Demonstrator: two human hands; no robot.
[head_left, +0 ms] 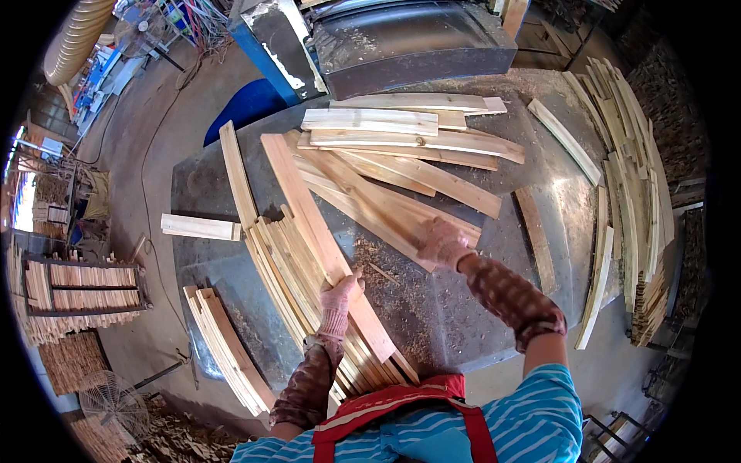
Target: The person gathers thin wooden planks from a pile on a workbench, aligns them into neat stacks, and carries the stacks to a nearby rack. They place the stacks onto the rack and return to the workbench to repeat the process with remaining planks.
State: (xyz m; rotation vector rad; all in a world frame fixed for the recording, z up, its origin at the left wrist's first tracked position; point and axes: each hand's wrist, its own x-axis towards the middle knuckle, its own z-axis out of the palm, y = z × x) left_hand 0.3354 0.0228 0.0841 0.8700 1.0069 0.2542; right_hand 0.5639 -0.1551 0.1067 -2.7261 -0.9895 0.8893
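Observation:
My left hand (336,302), in a pale work glove, is closed around the edge of a long wooden board (305,204). That board slants over a row of narrow planks (289,255) laid side by side. On the right, my gloved right hand (446,243) is closed at the near end of another wooden board (370,185), and both are somewhat blurred. Its fingers are partly hidden. Beyond it, several loose boards (417,143) lie fanned and overlapping on the metal table (471,309).
A dark machine (409,46) stands at the table's far edge. More planks (228,347) lie at the near left, a short piece (201,227) juts over the left edge, and a tall stack (637,177) lines the right. Sawdust (386,266) is scattered mid-table. A fan (114,401) stands lower left.

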